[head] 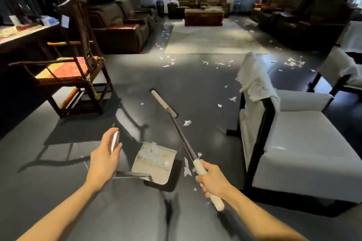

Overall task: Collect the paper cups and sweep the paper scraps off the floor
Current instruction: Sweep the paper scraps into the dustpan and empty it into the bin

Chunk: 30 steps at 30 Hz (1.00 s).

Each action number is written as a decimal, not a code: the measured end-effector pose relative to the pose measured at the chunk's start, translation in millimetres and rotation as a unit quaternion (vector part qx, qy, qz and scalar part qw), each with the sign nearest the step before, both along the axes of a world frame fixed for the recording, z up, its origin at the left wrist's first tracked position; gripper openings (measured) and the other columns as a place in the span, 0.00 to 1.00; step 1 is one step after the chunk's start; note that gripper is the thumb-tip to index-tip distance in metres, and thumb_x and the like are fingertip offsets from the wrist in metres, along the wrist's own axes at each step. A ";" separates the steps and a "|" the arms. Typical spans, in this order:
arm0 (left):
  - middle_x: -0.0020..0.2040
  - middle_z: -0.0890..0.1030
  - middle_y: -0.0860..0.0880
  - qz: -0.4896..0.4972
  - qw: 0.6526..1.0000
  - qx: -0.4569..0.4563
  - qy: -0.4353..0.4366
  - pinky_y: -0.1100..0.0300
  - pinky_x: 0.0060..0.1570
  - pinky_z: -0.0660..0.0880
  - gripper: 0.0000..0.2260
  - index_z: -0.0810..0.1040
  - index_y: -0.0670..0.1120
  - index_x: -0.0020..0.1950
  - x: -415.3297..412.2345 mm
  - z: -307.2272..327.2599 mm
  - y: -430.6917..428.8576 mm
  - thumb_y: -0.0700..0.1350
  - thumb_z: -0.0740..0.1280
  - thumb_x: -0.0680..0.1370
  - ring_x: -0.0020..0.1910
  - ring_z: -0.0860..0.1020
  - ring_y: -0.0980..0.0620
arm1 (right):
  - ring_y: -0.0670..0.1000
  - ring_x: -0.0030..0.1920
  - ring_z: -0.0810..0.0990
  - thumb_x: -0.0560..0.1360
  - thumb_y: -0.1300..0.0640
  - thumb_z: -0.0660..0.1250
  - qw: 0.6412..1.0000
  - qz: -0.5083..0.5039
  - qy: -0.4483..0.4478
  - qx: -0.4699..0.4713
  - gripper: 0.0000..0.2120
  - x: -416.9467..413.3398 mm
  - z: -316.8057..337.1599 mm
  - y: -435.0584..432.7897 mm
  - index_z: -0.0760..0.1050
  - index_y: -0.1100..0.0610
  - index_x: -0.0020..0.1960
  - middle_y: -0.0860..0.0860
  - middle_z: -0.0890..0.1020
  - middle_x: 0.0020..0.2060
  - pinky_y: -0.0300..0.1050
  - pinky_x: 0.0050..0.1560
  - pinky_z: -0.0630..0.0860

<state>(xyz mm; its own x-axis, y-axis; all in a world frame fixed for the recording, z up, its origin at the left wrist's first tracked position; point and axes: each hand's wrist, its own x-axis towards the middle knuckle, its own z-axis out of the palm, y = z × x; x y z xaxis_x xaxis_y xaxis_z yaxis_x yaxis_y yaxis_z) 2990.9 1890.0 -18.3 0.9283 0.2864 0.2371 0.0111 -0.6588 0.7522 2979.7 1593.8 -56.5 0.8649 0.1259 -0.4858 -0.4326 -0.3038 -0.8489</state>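
My right hand [212, 181] grips the white handle of a broom [182, 141]; its white head [163, 103] rests on the dark floor ahead. My left hand [104, 155] holds the top of the dustpan handle [115, 142]. The grey dustpan [154, 164] sits on the floor between my hands with several paper scraps inside. More white scraps [187, 122] lie beside the broom shaft, and many others [169, 62] are scattered further off near the rug. No paper cup is visible.
A grey upholstered chair [297, 143] with a white cloth over its back stands close on the right. A dark wooden chair [74, 68] stands on the left beside a desk. Sofas, a coffee table [203, 16] and a pale rug [211, 39] fill the far room.
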 end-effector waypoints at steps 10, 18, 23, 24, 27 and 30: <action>0.44 0.77 0.48 0.027 0.998 -0.050 -0.034 0.50 0.47 0.73 0.18 0.67 0.59 0.63 300.1 38.9 -35.1 0.42 0.64 0.78 0.41 0.76 0.44 | 0.45 0.21 0.67 0.76 0.69 0.59 0.998 -0.047 -0.034 0.037 0.25 315.2 55.8 -10.6 0.65 0.54 0.71 0.53 0.72 0.30 0.37 0.21 0.69; 0.45 0.77 0.51 -0.085 0.993 -0.054 -0.061 0.57 0.32 0.74 0.17 0.67 0.62 0.62 591.3 34.0 -68.2 0.44 0.63 0.79 0.31 0.76 0.49 | 0.44 0.22 0.68 0.77 0.69 0.59 0.987 -0.134 -0.040 0.079 0.19 564.7 58.4 -20.2 0.68 0.60 0.67 0.54 0.72 0.33 0.35 0.20 0.68; 0.56 0.75 0.54 -0.149 0.985 -0.051 -0.066 0.59 0.49 0.69 0.16 0.68 0.55 0.67 764.1 53.3 -105.7 0.43 0.62 0.80 0.50 0.73 0.54 | 0.46 0.24 0.70 0.76 0.67 0.59 0.980 -0.178 -0.066 0.058 0.12 685.6 65.3 -45.3 0.74 0.54 0.52 0.53 0.73 0.30 0.39 0.23 0.70; 0.58 0.75 0.53 -0.159 0.984 -0.055 -0.065 0.59 0.50 0.69 0.17 0.68 0.54 0.67 798.6 54.5 -117.3 0.43 0.62 0.80 0.52 0.73 0.54 | 0.45 0.24 0.70 0.77 0.67 0.59 0.976 -0.195 -0.071 0.060 0.12 709.4 62.1 -54.5 0.73 0.51 0.49 0.52 0.73 0.29 0.39 0.22 0.70; 0.57 0.77 0.48 -0.177 0.980 -0.064 -0.065 0.54 0.53 0.71 0.17 0.69 0.51 0.67 898.1 39.9 -155.7 0.41 0.63 0.79 0.52 0.75 0.48 | 0.46 0.23 0.70 0.76 0.68 0.58 0.967 -0.238 -0.062 0.063 0.13 783.4 38.3 -84.0 0.72 0.51 0.47 0.52 0.73 0.27 0.39 0.22 0.70; 0.52 0.78 0.50 -0.197 0.976 -0.064 -0.060 0.52 0.48 0.73 0.17 0.69 0.53 0.66 1004.5 19.7 -201.3 0.42 0.63 0.79 0.45 0.77 0.45 | 0.45 0.23 0.71 0.77 0.68 0.58 0.954 -0.283 -0.053 0.081 0.13 869.4 11.0 -118.2 0.74 0.51 0.48 0.51 0.74 0.26 0.39 0.22 0.70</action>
<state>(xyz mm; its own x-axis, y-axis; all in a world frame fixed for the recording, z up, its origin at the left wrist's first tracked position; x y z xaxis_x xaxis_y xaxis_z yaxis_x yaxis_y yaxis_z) 3995.5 1688.7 1.4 0.9399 -0.0531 0.3374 -0.3182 -0.4950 0.8085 3849.1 1475.5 -45.5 0.8605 -0.3092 -0.4048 -0.3967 0.0918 -0.9134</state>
